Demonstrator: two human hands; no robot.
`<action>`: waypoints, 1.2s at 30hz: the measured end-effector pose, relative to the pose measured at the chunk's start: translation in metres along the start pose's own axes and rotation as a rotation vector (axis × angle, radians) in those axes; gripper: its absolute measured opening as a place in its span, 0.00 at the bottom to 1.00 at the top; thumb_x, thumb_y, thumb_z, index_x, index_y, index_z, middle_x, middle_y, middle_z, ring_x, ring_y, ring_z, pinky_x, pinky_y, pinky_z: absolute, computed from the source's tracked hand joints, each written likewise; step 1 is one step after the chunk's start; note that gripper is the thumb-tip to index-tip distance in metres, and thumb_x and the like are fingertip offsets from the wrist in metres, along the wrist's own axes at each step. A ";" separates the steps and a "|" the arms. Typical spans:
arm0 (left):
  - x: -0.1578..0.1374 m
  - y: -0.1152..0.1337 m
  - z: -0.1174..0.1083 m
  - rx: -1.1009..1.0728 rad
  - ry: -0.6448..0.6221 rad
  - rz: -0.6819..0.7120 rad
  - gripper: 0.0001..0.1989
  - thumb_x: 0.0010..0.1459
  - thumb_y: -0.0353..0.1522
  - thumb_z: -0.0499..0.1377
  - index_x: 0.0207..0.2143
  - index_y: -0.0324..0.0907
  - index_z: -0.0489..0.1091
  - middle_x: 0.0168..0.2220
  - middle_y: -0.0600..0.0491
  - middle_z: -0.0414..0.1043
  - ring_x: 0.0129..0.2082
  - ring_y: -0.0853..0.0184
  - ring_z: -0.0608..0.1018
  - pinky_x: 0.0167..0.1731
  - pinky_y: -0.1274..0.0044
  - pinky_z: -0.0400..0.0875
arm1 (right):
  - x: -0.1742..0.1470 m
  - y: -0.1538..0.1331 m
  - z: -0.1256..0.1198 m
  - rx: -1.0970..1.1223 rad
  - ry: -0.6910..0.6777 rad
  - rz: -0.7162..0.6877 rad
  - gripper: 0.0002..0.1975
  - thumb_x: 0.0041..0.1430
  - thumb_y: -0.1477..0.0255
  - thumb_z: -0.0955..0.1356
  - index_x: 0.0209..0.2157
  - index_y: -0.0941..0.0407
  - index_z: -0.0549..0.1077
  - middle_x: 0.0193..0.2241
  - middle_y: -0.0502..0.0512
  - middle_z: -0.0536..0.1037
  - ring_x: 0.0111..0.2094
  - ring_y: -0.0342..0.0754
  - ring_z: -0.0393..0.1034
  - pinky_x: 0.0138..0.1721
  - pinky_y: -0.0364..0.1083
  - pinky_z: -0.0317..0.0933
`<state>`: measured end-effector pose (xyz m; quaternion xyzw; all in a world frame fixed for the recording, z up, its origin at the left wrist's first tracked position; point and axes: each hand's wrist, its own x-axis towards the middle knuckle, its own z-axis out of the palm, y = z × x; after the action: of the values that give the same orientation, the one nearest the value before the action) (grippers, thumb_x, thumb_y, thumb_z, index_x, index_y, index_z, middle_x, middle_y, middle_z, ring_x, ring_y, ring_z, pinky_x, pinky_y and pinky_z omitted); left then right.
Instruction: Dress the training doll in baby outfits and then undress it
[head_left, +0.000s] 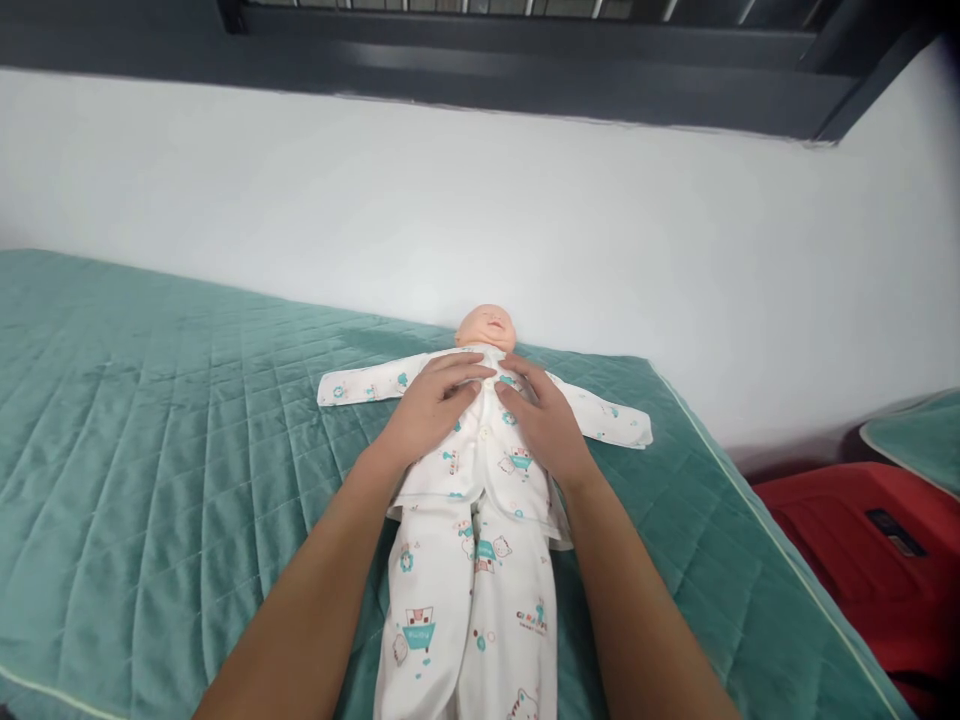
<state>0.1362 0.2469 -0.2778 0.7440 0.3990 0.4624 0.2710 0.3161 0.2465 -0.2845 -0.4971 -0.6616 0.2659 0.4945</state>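
A baby doll [486, 326] lies on its back, its head close to the wall and its sleeves spread out to both sides. It wears a white printed shirt [484, 460] with buttons down the front and matching white trousers [427, 590]. My left hand [439, 400] rests on the left side of the shirt's upper chest, fingers stretched toward the middle. Opposite it, my right hand [544, 415] lies on the right side of the chest with its fingers apart. Neither hand shows anything gripped. The doll's lower legs run out of view at the bottom.
Under the doll is a green quilted cover [225, 450] with a pale edge at the right. A white wall [375, 200] stands behind, below a dark window frame [525, 75]. Beyond the right edge sits a red case-like object [847, 540], with green fabric [922, 435] above it.
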 end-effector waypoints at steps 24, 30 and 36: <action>-0.001 0.000 0.001 0.039 -0.034 -0.002 0.15 0.62 0.29 0.52 0.43 0.50 0.76 0.60 0.56 0.67 0.61 0.64 0.66 0.63 0.65 0.60 | 0.002 0.001 0.001 -0.045 -0.097 0.053 0.23 0.56 0.65 0.68 0.53 0.50 0.67 0.63 0.55 0.63 0.65 0.53 0.53 0.66 0.57 0.45; 0.000 -0.002 0.002 0.010 -0.030 0.002 0.14 0.63 0.30 0.53 0.44 0.49 0.76 0.59 0.55 0.68 0.61 0.64 0.66 0.63 0.66 0.58 | 0.002 0.003 0.000 -0.062 -0.126 0.058 0.24 0.58 0.63 0.67 0.56 0.50 0.66 0.64 0.54 0.60 0.66 0.53 0.50 0.67 0.56 0.43; -0.001 0.004 -0.003 -0.056 0.189 -0.056 0.11 0.60 0.32 0.57 0.43 0.47 0.76 0.51 0.53 0.74 0.54 0.63 0.72 0.56 0.70 0.67 | -0.003 -0.011 -0.025 -0.016 -0.293 0.168 0.31 0.59 0.59 0.68 0.63 0.45 0.60 0.66 0.50 0.58 0.67 0.56 0.50 0.67 0.58 0.46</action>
<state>0.1347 0.2441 -0.2739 0.6779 0.4303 0.5336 0.2656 0.3349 0.2364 -0.2667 -0.5105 -0.6849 0.3706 0.3647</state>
